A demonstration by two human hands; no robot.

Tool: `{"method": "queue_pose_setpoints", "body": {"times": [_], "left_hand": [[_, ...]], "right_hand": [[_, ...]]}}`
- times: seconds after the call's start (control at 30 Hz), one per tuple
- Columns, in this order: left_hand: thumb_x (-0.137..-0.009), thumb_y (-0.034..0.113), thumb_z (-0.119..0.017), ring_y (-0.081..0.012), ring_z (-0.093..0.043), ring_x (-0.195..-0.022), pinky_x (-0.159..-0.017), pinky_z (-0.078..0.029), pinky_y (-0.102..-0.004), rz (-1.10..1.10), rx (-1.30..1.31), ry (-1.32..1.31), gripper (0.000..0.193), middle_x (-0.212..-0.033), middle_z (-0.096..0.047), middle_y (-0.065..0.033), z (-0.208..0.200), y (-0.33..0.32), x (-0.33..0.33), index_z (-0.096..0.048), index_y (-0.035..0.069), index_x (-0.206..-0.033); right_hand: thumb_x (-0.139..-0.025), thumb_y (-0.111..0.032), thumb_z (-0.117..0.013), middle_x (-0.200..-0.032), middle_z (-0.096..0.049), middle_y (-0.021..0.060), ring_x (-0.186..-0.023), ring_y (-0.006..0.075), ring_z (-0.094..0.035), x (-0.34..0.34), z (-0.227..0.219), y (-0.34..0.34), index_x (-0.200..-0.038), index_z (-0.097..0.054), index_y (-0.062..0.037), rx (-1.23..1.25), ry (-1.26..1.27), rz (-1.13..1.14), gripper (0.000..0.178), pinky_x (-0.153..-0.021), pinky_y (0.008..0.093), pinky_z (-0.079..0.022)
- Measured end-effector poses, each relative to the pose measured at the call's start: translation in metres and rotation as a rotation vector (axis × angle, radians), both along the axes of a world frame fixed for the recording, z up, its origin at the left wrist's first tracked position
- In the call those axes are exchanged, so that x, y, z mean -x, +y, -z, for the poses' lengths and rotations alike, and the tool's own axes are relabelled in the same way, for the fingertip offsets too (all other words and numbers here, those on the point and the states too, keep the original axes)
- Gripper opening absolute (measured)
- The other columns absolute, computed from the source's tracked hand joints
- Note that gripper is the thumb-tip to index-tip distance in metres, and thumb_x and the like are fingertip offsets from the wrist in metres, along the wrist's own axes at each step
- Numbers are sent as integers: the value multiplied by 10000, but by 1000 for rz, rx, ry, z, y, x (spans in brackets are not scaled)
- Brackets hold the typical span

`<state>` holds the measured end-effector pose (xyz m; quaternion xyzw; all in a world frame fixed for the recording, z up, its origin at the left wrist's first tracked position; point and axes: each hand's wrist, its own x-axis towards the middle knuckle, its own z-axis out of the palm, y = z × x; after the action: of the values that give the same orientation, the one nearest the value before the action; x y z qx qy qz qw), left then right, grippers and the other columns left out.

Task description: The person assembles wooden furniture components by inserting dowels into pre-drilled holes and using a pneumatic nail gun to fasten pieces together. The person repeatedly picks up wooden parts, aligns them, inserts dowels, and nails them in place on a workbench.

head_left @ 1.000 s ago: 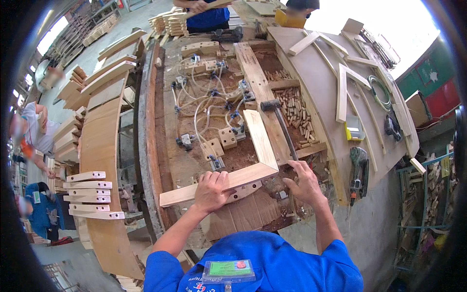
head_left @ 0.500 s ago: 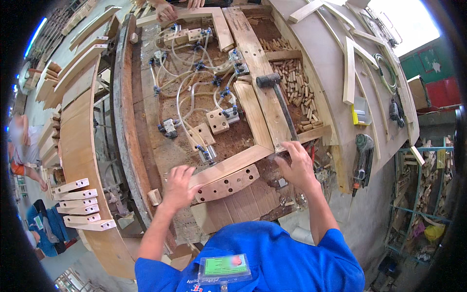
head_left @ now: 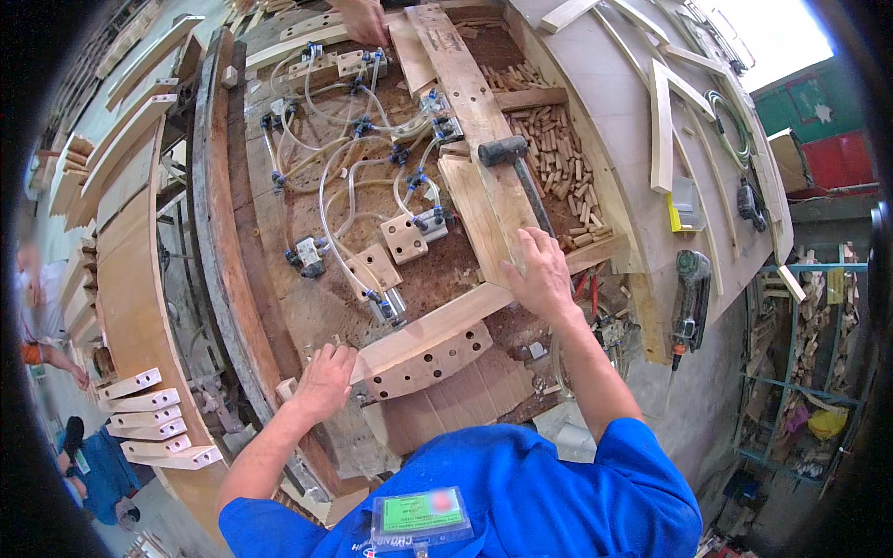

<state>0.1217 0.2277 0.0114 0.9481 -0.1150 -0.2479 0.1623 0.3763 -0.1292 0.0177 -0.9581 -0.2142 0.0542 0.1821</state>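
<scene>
A pale wooden rail (head_left: 433, 327) lies in front of me, its right end meeting an upright wooden piece (head_left: 476, 219). My left hand (head_left: 321, 383) is at the rail's left end, fingers bent loosely against it. My right hand (head_left: 541, 279) lies over the joint at the right end, fingers stretched and thumb apart. Just beyond its fingertips is the handle of a black-headed mallet (head_left: 502, 151), resting on a long board (head_left: 465, 88). A curved wooden block with dark holes (head_left: 430, 365) sits on my side of the rail.
Pneumatic clamps with clear hoses (head_left: 358, 139) and drilled blocks (head_left: 405, 240) cover the bench. A bin of dowels (head_left: 563, 153) lies right of the board. A power drill (head_left: 690, 298) hangs at the right. Another person's hand (head_left: 365, 20) works at the far end. Drilled wooden parts (head_left: 153, 418) are stacked left.
My left hand has slid left to the rail's end. My right hand has moved up and left onto the joint. The other person's far wooden piece has shifted against the long board.
</scene>
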Motion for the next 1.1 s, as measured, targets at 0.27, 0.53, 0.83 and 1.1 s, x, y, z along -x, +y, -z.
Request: {"method": "queue_pose_setpoints", "body": {"times": [0.27,0.53,0.83,1.1], "left_hand": [[-808,136,-793,-351,-546,-1179,-1009,-472,-460,12,-27,-61,591,-1250,-611,-159,0,0,3,-594,-29,-1340],[-880,315,-814,-356,-677,-1047,-909,-540,-488,-422,47,-362,462,-1122,-701,-133,-8,30,-53,-691,94,-1266],[-925,196,-777,-381,-706,-961,-813,-560,-490,-732,65,-522,266,-1032,-718,-138,31,69,-104,-686,96,-1154],[-951,189,-745,-408,-709,-976,-813,-559,-519,-861,118,-563,213,-1033,-719,-144,33,56,-112,-664,94,-1124]], "right_hand": [[-871,-475,-794,-1655,-359,332,-1553,450,-345,-8,39,45,-1557,-404,117,255,-82,110,987,-1287,504,-258],[-831,-441,-822,-1678,-327,321,-1574,433,-319,-10,45,51,-1570,-385,116,270,-121,134,1023,-1287,495,-267],[-831,-437,-820,-1659,-350,337,-1573,454,-319,-11,44,52,-1542,-412,125,275,-144,105,995,-1294,497,-260],[-850,-421,-808,-1662,-362,320,-1566,451,-331,-6,39,48,-1554,-401,122,276,-97,125,978,-1291,492,-270]]}}
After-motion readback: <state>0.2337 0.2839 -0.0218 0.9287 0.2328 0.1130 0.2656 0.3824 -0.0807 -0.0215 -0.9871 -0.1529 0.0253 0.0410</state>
